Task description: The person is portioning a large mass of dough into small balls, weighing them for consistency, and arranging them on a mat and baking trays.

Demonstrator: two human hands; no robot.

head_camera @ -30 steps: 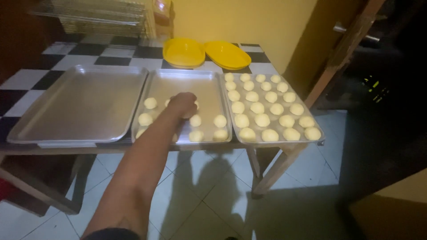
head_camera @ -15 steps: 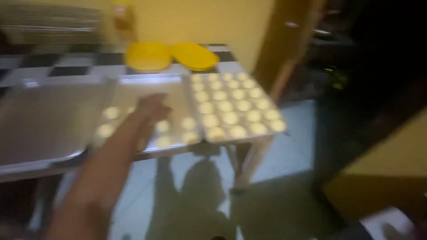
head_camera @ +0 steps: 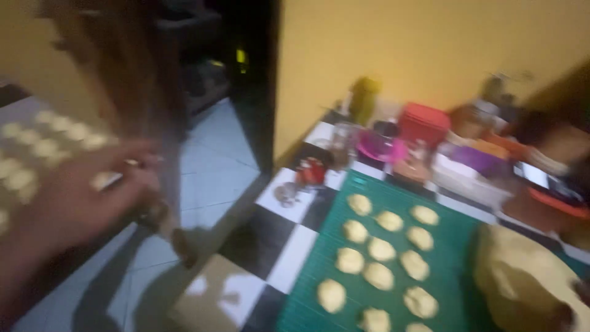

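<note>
1. Hand (head_camera: 80, 197): one blurred hand at the left of the view, fingers spread and loose, palm down, nothing seen in it. Which hand it is cannot be told for certain from this picture; it reads as the left. Its grip looks released, though motion blur hides detail.
2. Other hand: not in view.
3. Pale round dough pieces on a metal tray (head_camera: 37, 147): lie in rows behind and beside the hand, at the far left; the hand hovers just above or beside them, contact unclear. Even spacing probably keeps the pieces from sticking together.
4. Green ribbed cutting mat (head_camera: 467, 233): lies flat on the black-and-white checkered bench (head_camera: 289, 215), at the lower right.
5. Flattened yellowish dough rounds (head_camera: 381, 249): about a dozen, set in three loose rows on the green mat, apart from one another, well away from the hand.
6. Large lump of yellowish dough (head_camera: 528, 276): sits at the right end of the mat, just beside the rounds, likely the stock from which they are portioned.
7. Red lidded plastic box (head_camera: 424, 123), pink round dish (head_camera: 381, 147), clear glass jar (head_camera: 341, 141) and small red cup (head_camera: 310, 172): crowded along the bench's far edge by the yellow wall, clear of the mat.
8. Pale tiled floor (head_camera: 203, 178): shows between the tray and the bench.
</note>
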